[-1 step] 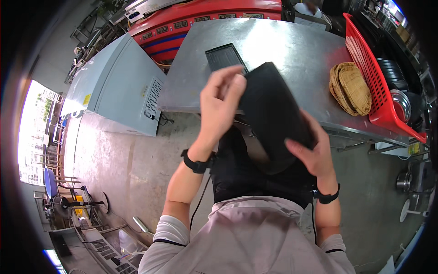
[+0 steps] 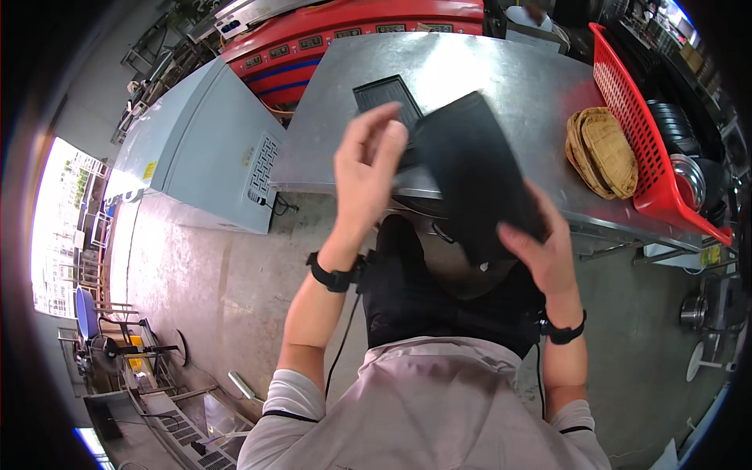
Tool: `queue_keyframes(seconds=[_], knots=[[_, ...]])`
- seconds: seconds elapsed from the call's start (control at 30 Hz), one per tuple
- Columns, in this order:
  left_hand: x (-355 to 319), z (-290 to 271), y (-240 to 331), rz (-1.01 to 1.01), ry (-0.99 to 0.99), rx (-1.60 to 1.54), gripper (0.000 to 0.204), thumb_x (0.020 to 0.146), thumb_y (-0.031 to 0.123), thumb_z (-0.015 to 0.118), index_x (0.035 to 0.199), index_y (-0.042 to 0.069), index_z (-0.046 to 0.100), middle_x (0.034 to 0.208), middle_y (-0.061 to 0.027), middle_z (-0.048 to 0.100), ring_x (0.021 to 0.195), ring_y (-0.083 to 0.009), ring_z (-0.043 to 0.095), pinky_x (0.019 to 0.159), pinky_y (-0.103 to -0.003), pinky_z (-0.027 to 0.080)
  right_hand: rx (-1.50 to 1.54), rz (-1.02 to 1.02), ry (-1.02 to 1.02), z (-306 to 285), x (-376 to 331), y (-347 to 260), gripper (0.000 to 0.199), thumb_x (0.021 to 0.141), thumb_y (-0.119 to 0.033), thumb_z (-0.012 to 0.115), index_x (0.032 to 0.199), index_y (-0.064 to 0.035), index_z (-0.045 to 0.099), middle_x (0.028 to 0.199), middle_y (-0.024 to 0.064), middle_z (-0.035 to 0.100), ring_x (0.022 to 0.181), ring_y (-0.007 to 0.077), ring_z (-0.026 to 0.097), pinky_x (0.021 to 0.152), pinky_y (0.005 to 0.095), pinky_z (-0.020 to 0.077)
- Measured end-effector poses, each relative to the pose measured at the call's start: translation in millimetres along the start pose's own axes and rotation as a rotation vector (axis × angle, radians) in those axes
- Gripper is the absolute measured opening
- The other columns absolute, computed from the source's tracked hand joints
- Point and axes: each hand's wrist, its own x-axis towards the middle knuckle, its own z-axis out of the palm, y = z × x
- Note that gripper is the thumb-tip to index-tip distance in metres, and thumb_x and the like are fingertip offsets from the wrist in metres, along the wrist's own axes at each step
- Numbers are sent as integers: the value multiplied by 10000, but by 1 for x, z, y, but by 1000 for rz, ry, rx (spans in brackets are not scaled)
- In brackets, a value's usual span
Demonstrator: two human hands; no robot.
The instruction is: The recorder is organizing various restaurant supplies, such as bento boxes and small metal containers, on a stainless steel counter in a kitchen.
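I hold a black rectangular tray (image 2: 478, 172) tilted up in front of my chest, above the near edge of a steel table (image 2: 501, 70). My right hand (image 2: 540, 247) grips its lower right edge. My left hand (image 2: 364, 168) holds its upper left corner, fingers stretched upward. A second black tray (image 2: 380, 94) lies flat on the table just behind my left hand. Both wrists wear black bands.
A stack of round woven mats (image 2: 599, 149) lies on the table's right side beside a red plastic crate (image 2: 658, 157). Dark dishes (image 2: 681, 125) and metal bowls (image 2: 689, 176) sit beyond it. A pale blue chest cabinet (image 2: 204, 149) stands at the left, a red machine (image 2: 352, 31) behind.
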Motion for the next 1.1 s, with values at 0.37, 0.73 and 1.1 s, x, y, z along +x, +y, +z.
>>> queue_keyframes(seconds=[0.37, 0.73, 1.1], knots=[[38, -60, -97, -74, 102, 483, 824, 975, 417, 786, 1553, -73, 459, 1506, -297, 533, 1404, -367, 539, 1202, -424, 409, 340, -7, 74, -7, 34, 2, 542, 1061, -139, 684, 1544, 28, 506, 1352, 96, 679, 1172, 145, 675, 986, 310, 572], [69, -59, -93, -210, -86, 729, 617, 1037, 413, 674, 1354, -116, 639, 1365, -274, 676, 1226, -284, 665, 1052, -353, 489, 137, -205, 62, -2, 25, -3, 623, 1056, -114, 700, 1595, 50, 433, 1454, 93, 622, 1291, 131, 587, 1107, 293, 451], [15, -11, -42, 6, -47, 380, 502, 1120, 138, 451, 1574, -76, 456, 1510, -307, 588, 1387, -355, 606, 1126, -409, 466, 455, -80, 190, -1, 24, 18, 520, 1126, -163, 572, 1576, 63, 446, 1481, 123, 615, 1360, 177, 581, 1172, 345, 426]])
